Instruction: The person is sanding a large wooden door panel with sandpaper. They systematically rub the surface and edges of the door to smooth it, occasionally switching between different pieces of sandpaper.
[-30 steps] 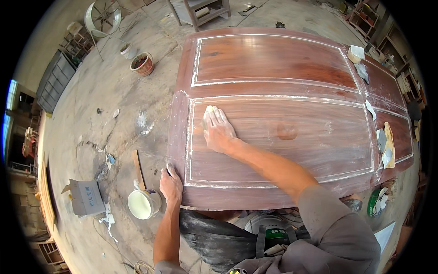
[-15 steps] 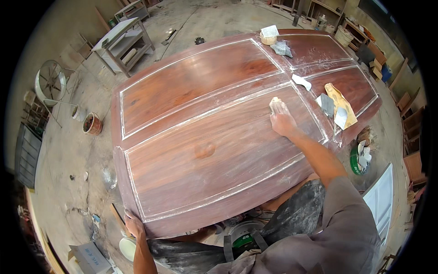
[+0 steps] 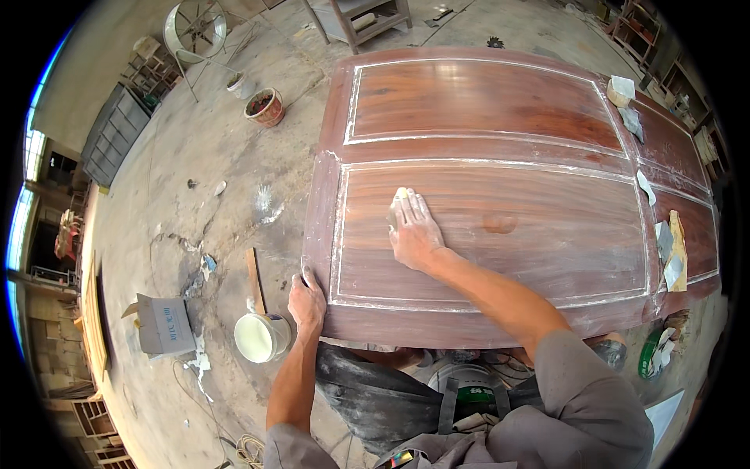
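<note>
A large reddish-brown wooden door [image 3: 484, 199] with framed panels lies flat before me, pale dust along its grooves. My right hand [image 3: 416, 234] presses flat fingers on the left part of the near panel. Under those fingers is a pale piece [image 3: 394, 213] that looks like folded sandpaper, mostly hidden by the hand. My left hand [image 3: 307, 300] grips the door's near left corner, fingers over the edge. On the door's right part lie a yellow-backed sheet [image 3: 676, 244], a grey abrasive piece [image 3: 664, 241] and a curled white scrap [image 3: 646, 187].
Left of the door stand a bucket of pale liquid [image 3: 258, 338], a wooden strip [image 3: 255, 281] and an open cardboard box [image 3: 164, 325] on the concrete floor. Farther off are a potted plant [image 3: 266, 109] and a large round fan [image 3: 195, 31]. A green tub [image 3: 648, 354] sits at the right.
My right hand has slid from the right end of the near panel to its left end, with the pale piece under it. My left hand stays on the corner. The view has turned left.
</note>
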### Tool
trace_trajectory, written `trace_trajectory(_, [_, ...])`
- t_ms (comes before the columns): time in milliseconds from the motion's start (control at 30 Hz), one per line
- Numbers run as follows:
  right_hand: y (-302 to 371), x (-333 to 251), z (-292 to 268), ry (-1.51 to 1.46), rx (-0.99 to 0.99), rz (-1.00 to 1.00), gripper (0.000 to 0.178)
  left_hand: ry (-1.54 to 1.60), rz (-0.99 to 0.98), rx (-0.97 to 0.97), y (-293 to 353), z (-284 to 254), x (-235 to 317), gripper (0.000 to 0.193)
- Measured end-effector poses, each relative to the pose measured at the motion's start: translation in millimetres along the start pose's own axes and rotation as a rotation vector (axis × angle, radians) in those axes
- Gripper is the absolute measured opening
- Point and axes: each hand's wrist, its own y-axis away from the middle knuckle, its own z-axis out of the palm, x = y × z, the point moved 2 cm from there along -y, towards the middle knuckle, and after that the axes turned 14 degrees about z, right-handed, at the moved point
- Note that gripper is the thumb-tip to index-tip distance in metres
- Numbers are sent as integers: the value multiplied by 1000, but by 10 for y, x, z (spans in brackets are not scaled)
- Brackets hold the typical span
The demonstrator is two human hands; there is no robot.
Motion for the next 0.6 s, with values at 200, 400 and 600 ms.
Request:
trace_trajectory(200, [-410, -506, 288, -42, 14, -134, 69, 39, 83, 41, -14, 82, 256, 57])
trace_trajectory(400, [803, 1620, -548, 96, 101, 19, 69, 6, 72, 103, -13, 74, -230, 67])
trace_trajectory(600, [2170, 4862, -1735, 492, -18, 786, 58, -23, 117, 135, -64, 134, -106, 67])
